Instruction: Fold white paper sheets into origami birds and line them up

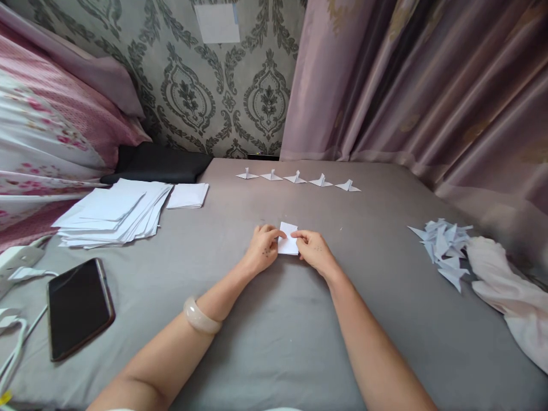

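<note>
I'm reaching forward, left hand (262,250) and right hand (315,249) angled inward, fingers (302,234) nearly closed, pinching opposite edges of a small folded white paper (288,244).

no legible text, brands, numbers or signs, phone (79,308) in front of paper stack (111,211) unreadable, wall sheet (217,24) beyond paper stack unreadable

A smartphone (79,308) lies at lower left near a white power strip (17,260); floral fabric (47,125) hangs upper left, damask wallpaper (186,94) spans top centre, mauve curtains (385,80) fill upper right.
</note>
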Motion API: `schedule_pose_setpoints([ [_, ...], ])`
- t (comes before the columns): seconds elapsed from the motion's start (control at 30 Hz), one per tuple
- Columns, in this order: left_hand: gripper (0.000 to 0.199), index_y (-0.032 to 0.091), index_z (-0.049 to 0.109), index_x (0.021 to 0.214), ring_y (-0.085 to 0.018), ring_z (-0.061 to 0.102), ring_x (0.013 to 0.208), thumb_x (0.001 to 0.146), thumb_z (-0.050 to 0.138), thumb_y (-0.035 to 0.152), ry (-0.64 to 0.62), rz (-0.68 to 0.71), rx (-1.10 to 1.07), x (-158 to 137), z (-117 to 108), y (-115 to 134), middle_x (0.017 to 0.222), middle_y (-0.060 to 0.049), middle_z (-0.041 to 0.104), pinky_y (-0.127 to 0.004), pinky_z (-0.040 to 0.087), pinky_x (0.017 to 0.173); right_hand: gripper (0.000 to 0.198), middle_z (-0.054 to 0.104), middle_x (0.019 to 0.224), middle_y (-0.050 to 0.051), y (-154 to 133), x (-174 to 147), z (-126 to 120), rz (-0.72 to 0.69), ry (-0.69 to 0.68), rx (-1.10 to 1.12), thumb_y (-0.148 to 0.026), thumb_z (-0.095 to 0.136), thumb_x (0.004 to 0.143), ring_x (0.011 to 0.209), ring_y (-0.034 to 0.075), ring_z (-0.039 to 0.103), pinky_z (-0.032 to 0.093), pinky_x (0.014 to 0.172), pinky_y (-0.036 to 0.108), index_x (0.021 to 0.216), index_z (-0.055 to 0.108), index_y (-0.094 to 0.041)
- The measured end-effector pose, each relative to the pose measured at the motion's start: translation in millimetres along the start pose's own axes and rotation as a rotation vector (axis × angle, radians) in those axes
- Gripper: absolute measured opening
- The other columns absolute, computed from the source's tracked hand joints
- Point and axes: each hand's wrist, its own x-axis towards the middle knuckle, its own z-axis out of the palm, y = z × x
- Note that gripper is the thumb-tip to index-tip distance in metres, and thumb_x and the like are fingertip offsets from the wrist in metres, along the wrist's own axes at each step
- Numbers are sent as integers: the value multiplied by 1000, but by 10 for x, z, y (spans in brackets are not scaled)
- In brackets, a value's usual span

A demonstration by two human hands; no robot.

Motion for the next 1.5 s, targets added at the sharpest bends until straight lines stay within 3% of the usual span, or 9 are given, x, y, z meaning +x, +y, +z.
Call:
schedule_pose_setpoints([
  [0.17, 32, 23, 71, 98, -24, 47, 98, 83, 46, 8, -69, 27, 39, -24, -49, -22, 108, -9, 56, -41, 44, 90, 41, 64, 67, 1, -50, -46, -97, 64, -120, -19, -13, 43, 79, 54, 10, 57, 41, 52, 20, 115, 63, -13],
  [0.37, 46, 22, 69, 102, -24, 45, 101, 75, 41, -2, -136, 7, 19, -8, -107, -13, 112, -9, 53, -39, 43, 92, 41, 67, 90, 3, 81, -32, -161, -133, -184, -100, -16, 51, 77, 62, 9, 54, 43, 62, 22, 116, 63, -16],
  [0.5, 45, 22, 69, 101, -24, 45, 103, 75, 41, -2, -141, 3, 1, 1, -104, -24, 113, -8, 53, -40, 42, 94, 33, 64, 94, 3, 115, -6, -163, -197, -92, -183, -18, 53, 77, 70, 10, 55, 43, 71, 24, 107, 67, -18],
  [0.63, 38, 20, 68, 102, -24, 46, 104, 77, 45, 3, -121, 15, -26, 4, -91, -45, 113, -9, 54, -39, 43, 93, 21, 59, 89, 3, 82, 7, -154, -194, 2, -333, -31, 54, 82, 75, 14, 55, 41, 75, 26, 91, 70, -20],
  [0.77, 17, 17, 70, 90, -25, 47, 100, 82, 55, 17, -92, -34, -64, 15, -83, -18, 110, -10, 57, -38, 45, 87, 24, 57, 85, 2, 52, 5, -143, -190, 28, -386, -36, 52, 85, 76, 14, 55, 40, 75, 26, 78, 68, -20],
  [0.9, 18, 17, 71, 80, -25, 48, 100, 86, 57, 27, -32, -117, -49, 48, -56, 26, 105, -10, 61, -40, 43, 90, 27, 57, 82, 4, 45, 10, -106, -179, 84, -415, -37, 52, 86, 77, 15, 56, 40, 77, 27, 71, 65, -19],
  [1.2, 15, 16, 67, 72, -24, 49, 98, 82, 64, 28, 91, -164, 7, 93, 109, -33, 99, -8, 60, -37, 43, 90, 26, 58, 88, 7, 48, 23, 1, -131, 228, -497, -39, 53, 84, 77, 18, 57, 41, 76, 30, 70, 62, -19],
  [1.5, 14, 15, 64, 70, -24, 48, 98, 80, 66, 26, 92, -169, 30, 87, 130, -36, 98, -9, 58, -37, 43, 90, 23, 58, 88, 6, 15, 29, 15, -108, 248, -548, -38, 56, 83, 80, 19, 58, 42, 76, 31, 68, 59, -21],
])
